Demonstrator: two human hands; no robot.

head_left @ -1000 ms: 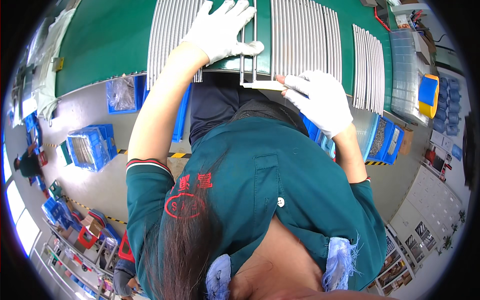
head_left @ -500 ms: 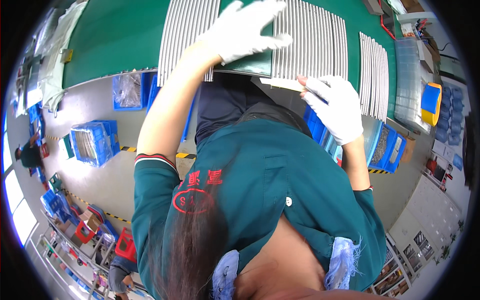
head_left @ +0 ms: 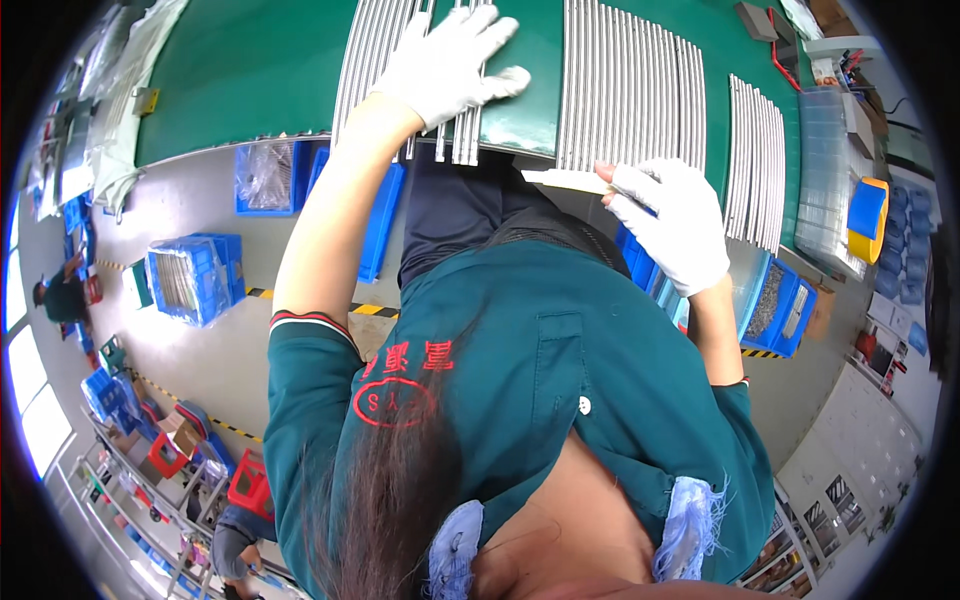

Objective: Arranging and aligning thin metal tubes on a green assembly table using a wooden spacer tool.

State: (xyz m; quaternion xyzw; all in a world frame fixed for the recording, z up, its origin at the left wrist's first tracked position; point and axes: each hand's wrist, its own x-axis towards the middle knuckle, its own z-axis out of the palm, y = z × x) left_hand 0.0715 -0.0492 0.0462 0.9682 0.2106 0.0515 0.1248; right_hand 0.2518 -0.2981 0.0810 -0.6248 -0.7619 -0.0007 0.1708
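The left hand (head_left: 448,62), in a white knitted glove, lies flat and spread, not clenched, pressing down on a loose bunch of thin grey metal rods (head_left: 462,128) that lie side by side on the green-topped table (head_left: 250,70), their near ends poking just over the table's front edge. The right hand (head_left: 678,222), also gloved in white, is closed in a pinch around a flat pale strip, shaped like a ruler or card (head_left: 565,181), held level just beside the table edge and pointing toward the rod ends. To the right of the held bunch lies a wider raft of the same grey rods (head_left: 630,85), neatly aligned, and further right a third, narrower raft (head_left: 757,160); a strip of bare green cloth separates each group. Below the table edge, blue plastic bins (head_left: 190,278) stand on the grey floor (head_left: 220,350). Judging from this, the step in hand looks like evening up the ends of the bunch under the left palm, with the strip serving as a straightedge. The next move would seem to call for bringing the strip squarely against the protruding ends while the left palm holds the rods flat so none rolls or rides over its neighbour
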